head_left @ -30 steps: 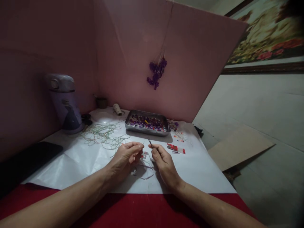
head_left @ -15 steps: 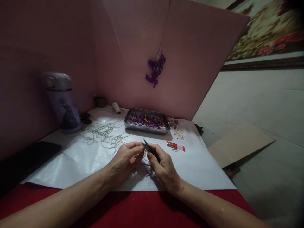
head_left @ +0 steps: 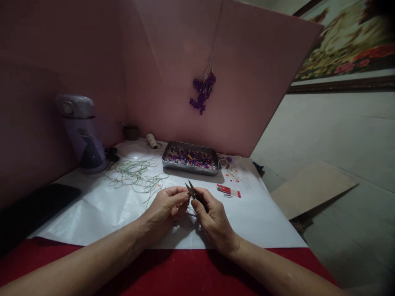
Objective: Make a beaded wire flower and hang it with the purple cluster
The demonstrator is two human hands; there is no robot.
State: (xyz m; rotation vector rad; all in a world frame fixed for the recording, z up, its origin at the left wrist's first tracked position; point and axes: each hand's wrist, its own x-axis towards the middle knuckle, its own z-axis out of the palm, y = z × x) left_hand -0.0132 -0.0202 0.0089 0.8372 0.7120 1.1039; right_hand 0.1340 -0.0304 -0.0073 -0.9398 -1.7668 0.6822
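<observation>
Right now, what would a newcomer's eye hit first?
Probably the purple bead bunch hanging against the pink wall panel, upper middle. Then the metal tray of mixed beads below it, toward the back of the white sheet. Front and centre, the right hand holds dark snips, blades parted, close to the left hand.

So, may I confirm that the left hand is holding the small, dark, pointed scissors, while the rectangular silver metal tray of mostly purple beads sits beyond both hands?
Not quite: the head view shows the small, dark, pointed scissors held in the right hand, not the left hand. The rectangular silver metal tray does sit beyond both hands.
</observation>
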